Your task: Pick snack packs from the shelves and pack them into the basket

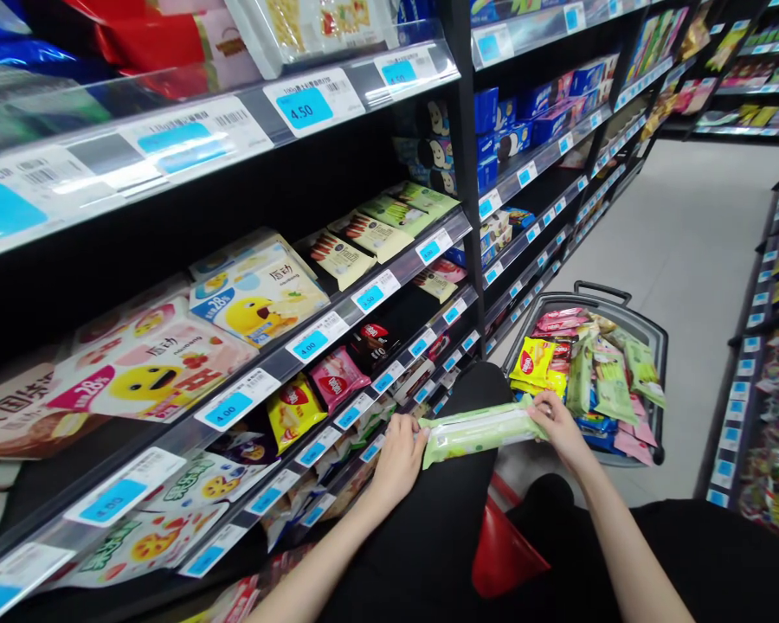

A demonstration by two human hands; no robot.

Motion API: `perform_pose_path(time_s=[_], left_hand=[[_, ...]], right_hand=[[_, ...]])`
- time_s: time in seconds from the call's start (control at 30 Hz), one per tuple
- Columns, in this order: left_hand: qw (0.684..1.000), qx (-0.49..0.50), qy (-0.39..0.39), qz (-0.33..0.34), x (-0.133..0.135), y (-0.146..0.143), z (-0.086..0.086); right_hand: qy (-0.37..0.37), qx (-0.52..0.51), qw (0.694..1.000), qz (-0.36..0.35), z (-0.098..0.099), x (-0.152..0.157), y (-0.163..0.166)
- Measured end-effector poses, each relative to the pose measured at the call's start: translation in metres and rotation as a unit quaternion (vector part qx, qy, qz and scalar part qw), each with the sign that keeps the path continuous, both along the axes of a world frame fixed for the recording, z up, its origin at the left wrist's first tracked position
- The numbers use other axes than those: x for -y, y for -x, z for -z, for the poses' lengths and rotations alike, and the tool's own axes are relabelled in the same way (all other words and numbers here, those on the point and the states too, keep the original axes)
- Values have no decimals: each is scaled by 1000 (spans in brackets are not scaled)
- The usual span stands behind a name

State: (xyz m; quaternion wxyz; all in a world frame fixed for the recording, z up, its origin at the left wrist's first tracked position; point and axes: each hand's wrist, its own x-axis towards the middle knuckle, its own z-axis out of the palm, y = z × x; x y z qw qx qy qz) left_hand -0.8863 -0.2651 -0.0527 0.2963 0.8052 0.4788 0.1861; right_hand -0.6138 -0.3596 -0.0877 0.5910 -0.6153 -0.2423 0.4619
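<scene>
Head camera: looks down a shop aisle, snack shelves on the left, floor and basket to the right.
Green packet: a long, slim light-green snack packet (484,435), held nearly level just above the black-clad knee, between the two hands, its right end slightly higher.
Left hand: the left hand (397,452) has its fingers closed on the packet's left end.
Right hand: the right hand (556,426) pinches the opposite end between thumb and fingers, near the basket.
Basket: a grey shopping basket (663,346) on the floor beyond the right hand, holding green packets (614,381), yellow packets (532,362) and pink packets (562,320) in a heap.
Middle shelf: flat boxes with a smiling yellow figure (260,298), then cream packets (339,257) and green stick-snack packets (395,213) toward the far end, lying flat.
Lower shelf: a yellow packet (295,408) beside a pink packet (338,377), with a dark packet (371,343) behind them.
Shelf edges: white price labels with blue panels, one on the upper edge reading 4.50 (306,105).
Beside the knee: a red object (505,552), partly hidden; what it is cannot be told.
</scene>
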Motion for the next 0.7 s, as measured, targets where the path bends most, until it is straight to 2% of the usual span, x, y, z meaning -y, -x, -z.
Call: perform_pose_path(time_s=[0.1,0.17,0.27,0.4,0.57,0.7], left_hand=[[991,61,116,-13,3,-1,5],[970,124,210,13,2,-1,5],[935,193,298,14,-1,-1,1],[887,269,372,-45,-4,0,0],[809,360,452,-106,-9,0,4],[800,364,456,-140,-12,-3,2]], right_hand=[[-10,1,1000,14,-3,0,-1],[2,-30,1000,2,-3,1,-2],[36,-100,994,-14,-4,4,-4],[48,-130,990,-18,-10,6,-5],[51,-142,988,-37,-22,6,-2],[21,-131,991,-18,-27,5,3]])
